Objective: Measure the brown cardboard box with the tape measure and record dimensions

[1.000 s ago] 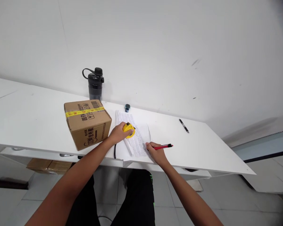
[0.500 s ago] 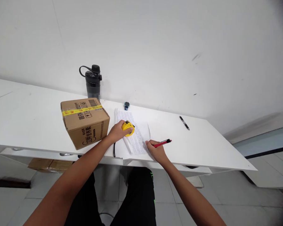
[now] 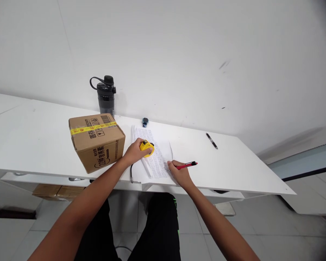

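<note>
My left hand (image 3: 134,152) is closed around a yellow tape measure (image 3: 147,148), held over the written sheets. A red pen (image 3: 185,165) with a black end is pinched in my right hand (image 3: 180,173), its tip hidden by my fingers at the lower right of the page. The paper (image 3: 155,161) is covered in rows of small writing and lies on the white table. A black wrist cord (image 3: 131,174) hangs below my left hand. Left of that hand stands a taped cardboard box (image 3: 97,141) with printed markings.
A dark shaker bottle (image 3: 106,96) stands behind the box, near the wall. A wristwatch (image 3: 145,121) lies beyond the paper. On the right of the white table (image 3: 233,166) rests a black pen (image 3: 212,141). Cardboard (image 3: 57,191) sits on a shelf below.
Both hands keep their holds and stay in nearly the same place. The whole view has shifted slightly.
</note>
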The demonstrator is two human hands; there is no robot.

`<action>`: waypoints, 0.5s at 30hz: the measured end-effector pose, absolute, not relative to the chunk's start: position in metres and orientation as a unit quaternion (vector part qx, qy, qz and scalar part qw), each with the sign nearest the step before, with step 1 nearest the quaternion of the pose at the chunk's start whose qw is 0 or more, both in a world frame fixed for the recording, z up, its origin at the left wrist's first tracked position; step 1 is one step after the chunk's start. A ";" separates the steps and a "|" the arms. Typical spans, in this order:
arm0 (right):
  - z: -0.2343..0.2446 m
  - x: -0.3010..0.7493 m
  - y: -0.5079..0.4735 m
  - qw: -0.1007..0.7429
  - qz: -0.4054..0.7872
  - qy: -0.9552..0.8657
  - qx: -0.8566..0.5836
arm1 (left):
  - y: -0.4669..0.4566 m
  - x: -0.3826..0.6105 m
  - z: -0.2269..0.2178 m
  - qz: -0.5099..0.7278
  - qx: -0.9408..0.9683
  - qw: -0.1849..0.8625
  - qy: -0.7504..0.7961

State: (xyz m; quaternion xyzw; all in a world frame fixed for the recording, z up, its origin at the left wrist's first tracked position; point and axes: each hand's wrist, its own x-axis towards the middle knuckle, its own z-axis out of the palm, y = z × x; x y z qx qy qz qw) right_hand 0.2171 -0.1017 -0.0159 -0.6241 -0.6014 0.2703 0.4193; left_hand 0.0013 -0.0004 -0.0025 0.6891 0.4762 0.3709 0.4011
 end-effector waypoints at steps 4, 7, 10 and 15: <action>-0.016 0.216 -0.102 0.425 0.257 -0.602 -0.625 | -0.002 0.002 -0.002 0.369 0.690 0.400 0.477; -0.017 0.216 -0.102 0.434 0.242 -0.596 -0.631 | -0.003 0.002 -0.001 0.362 0.690 0.399 0.484; -0.019 0.216 -0.102 0.429 0.242 -0.605 -0.626 | -0.004 0.001 0.000 0.359 0.692 0.396 0.485; -0.021 0.218 -0.102 0.427 0.252 -0.602 -0.626 | -0.003 0.001 -0.001 0.364 0.696 0.392 0.479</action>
